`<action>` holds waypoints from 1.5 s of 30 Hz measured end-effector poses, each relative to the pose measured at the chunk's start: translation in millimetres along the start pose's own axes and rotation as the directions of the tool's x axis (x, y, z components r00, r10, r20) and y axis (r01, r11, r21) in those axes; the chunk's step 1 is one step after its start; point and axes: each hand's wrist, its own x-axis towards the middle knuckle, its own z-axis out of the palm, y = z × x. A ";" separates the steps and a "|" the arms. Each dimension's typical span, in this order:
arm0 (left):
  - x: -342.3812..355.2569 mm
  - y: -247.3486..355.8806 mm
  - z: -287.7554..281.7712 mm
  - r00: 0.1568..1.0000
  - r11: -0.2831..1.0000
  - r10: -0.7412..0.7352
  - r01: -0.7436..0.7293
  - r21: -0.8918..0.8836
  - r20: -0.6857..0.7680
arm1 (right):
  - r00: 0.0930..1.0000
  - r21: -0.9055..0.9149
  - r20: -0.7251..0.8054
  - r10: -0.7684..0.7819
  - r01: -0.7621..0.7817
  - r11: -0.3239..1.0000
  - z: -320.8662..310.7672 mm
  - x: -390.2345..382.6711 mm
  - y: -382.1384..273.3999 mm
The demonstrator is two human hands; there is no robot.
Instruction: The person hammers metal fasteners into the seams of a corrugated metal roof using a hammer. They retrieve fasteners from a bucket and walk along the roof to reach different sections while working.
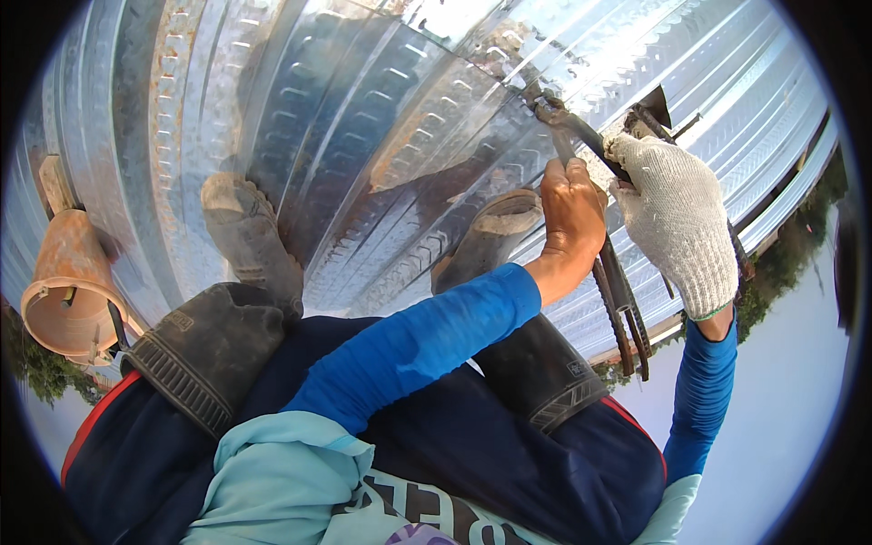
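Note:
I am bent over a ribbed galvanised metal deck [363,118]. My bare left hand [572,213] is closed around the dark bars of a long-handled metal tool [622,313]. The tool's head [552,113] rests on a rib of the deck. My right hand [677,218], in a white knit glove, grips the same tool just right of the left hand, near a dark pointed part [656,104]. Both forearms are in blue sleeves. What lies under the palms is hidden.
My two muddy rubber boots [241,236] [495,236] stand on the deck ribs. A rusty orange bucket-like vessel [64,291] sits at the left edge. The deck's edge [781,209] runs at the right, with trees and sky beyond it.

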 end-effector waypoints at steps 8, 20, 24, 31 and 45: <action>26.1 -28.1 12.9 0.978 0.990 0.137 -0.140 -0.010 -0.155 | 0.999 0.083 0.033 0.034 -0.037 0.996 -6.7 2.1 -2.1; 35.6 -7.5 19.2 0.983 0.971 -0.153 0.130 -0.202 -0.105 | 0.987 0.127 0.110 0.113 -0.126 0.984 -10.7 8.7 -3.5; 39.1 8.5 28.0 0.978 0.987 -0.127 0.141 0.075 -0.167 | 0.992 0.113 0.095 0.084 -0.095 0.989 -7.3 10.3 2.2; 45.9 25.1 16.4 0.972 0.948 -0.225 0.234 -0.217 0.065 | 0.996 0.094 0.057 0.071 -0.077 0.993 -0.1 5.8 -7.7; 50.6 17.1 18.2 0.960 0.941 -0.279 0.268 -0.207 -0.026 | 0.967 0.461 0.233 0.103 -0.203 0.864 -1.6 -23.0 -1.9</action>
